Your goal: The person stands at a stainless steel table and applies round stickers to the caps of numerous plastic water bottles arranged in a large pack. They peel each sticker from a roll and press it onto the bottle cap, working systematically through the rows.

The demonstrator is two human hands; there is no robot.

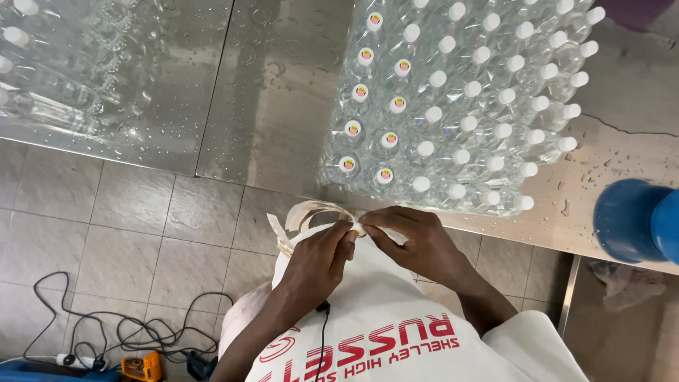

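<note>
My left hand and my right hand meet just below the steel table's front edge, both pinching a curling white strip of label backing. The fingertips touch at the strip's right end, and the strip loops away to the left. Right above my hands stands a dense block of clear plastic bottles with white caps. The caps in the two left columns carry small round coloured stickers; the rest are plain white.
The wet steel table runs across the top. More clear bottles lie at the far left. A large blue cap sits at the right edge. Black cables and a yellow tool lie on the tiled floor.
</note>
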